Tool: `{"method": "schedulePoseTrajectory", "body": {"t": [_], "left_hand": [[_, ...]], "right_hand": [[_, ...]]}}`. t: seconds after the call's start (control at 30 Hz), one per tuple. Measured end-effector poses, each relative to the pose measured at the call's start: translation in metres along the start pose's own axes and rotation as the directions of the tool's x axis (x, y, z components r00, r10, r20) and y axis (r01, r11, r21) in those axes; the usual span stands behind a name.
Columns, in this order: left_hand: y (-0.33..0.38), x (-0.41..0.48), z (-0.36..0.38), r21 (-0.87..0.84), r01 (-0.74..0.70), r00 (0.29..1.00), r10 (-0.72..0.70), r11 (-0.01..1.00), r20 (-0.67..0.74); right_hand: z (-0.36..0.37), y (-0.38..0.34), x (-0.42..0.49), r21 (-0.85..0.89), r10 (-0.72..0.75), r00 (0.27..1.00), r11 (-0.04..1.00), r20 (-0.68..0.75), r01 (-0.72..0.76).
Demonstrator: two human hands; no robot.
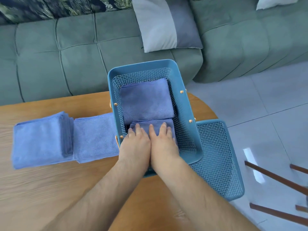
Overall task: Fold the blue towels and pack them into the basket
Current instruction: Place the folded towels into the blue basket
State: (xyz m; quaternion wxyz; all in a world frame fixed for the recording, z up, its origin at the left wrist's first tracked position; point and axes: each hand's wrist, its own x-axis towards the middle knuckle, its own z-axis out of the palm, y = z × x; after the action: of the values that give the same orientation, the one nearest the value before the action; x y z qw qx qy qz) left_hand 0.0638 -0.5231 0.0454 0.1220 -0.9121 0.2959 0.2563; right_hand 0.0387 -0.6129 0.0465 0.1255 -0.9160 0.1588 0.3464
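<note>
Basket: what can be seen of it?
The basket is teal plastic, rectangular, with perforated walls, a solid rim and tan studs. It stands upright on the table. Inside lie a far towel and a near towel, both folded; the left hand and right hand press the near one. A perforated panel lies to its right; a third towel runs up to its left wall.

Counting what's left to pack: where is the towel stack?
In the head view, the stack sits on the table's left side, beside a single towel lying just left of the basket.
</note>
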Motion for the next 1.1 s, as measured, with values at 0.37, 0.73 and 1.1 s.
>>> {"method": "schedulePoseTrajectory", "body": {"t": [0.37,0.73,1.1], "left_hand": [[0.002,0.006,-0.009,0.066,-0.025,0.999,0.027,0.997,-0.033],[-0.085,-0.051,0.0,-0.359,-0.096,0.767,-0.161,0.928,-0.621],[-0.227,-0.076,0.087,-0.566,0.264,0.818,-0.492,0.781,-0.298]], "right_hand": [[-0.005,0.018,-0.002,-0.027,-0.087,0.996,0.996,-0.029,0.086],[-0.029,-0.061,-0.047,0.048,-0.244,0.728,0.934,-0.64,0.355],[0.01,-0.211,-0.03,-0.178,-0.36,0.793,0.933,-0.491,0.313]]}}
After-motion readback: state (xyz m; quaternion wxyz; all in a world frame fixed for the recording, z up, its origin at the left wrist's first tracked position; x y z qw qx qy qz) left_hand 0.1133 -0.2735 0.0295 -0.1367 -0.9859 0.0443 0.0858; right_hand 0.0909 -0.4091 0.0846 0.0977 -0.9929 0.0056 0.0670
